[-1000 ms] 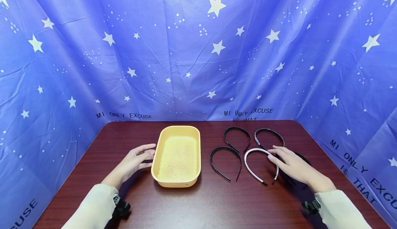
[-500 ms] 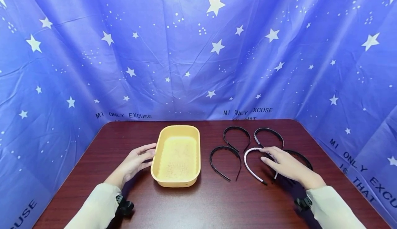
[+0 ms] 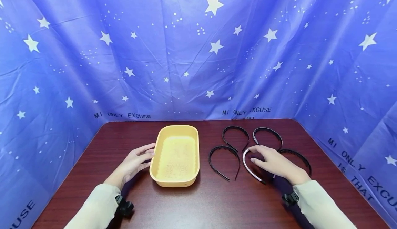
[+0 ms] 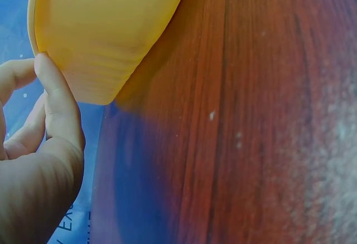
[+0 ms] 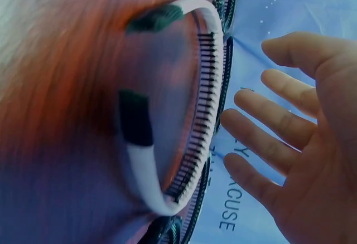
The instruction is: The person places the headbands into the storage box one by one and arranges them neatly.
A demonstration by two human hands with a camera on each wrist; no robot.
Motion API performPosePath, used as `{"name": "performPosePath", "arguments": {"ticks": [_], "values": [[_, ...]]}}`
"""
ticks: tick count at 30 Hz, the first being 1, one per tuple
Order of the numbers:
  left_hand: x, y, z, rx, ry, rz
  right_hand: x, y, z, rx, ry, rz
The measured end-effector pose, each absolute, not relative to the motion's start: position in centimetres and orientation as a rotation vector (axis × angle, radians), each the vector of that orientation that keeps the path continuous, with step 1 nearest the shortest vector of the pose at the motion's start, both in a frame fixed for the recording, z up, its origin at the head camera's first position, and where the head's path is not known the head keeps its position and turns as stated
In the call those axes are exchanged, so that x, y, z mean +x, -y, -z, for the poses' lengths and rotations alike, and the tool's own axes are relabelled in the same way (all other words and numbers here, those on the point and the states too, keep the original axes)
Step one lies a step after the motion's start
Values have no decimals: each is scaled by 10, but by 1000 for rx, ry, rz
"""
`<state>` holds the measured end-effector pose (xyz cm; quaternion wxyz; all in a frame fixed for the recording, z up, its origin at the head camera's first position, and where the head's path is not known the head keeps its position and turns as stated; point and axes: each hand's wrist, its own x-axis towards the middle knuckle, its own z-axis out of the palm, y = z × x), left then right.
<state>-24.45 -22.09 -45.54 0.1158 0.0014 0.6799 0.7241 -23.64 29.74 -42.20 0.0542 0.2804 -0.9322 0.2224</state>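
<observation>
The right hand (image 3: 273, 162) hovers with fingers spread wide over the curved white toothed headband (image 3: 248, 165) on the wooden table (image 3: 201, 201). The left hand (image 3: 133, 163), relaxed, touches the smooth yellow plastic tray (image 3: 154, 160).

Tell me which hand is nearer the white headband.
Right. The right hand hovers right over the white headband, fingers spread; the left hand rests against the yellow tray, far across.

I count five headbands right of the one yellow tray (image 3: 174, 156): four black headbands (image 3: 224, 160) (image 3: 235, 136) (image 3: 268, 135) (image 3: 297, 157), one white headband (image 3: 249, 165). Two hands, mine, flank them on the table (image 3: 201, 201).
</observation>
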Motion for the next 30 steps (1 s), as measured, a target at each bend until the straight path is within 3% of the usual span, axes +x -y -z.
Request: {"name": "performPosePath", "arguments": {"ticks": [30], "values": [[-245,221,458,28,-1979,-2135,-278,-253,431,851,2856,-837]]}}
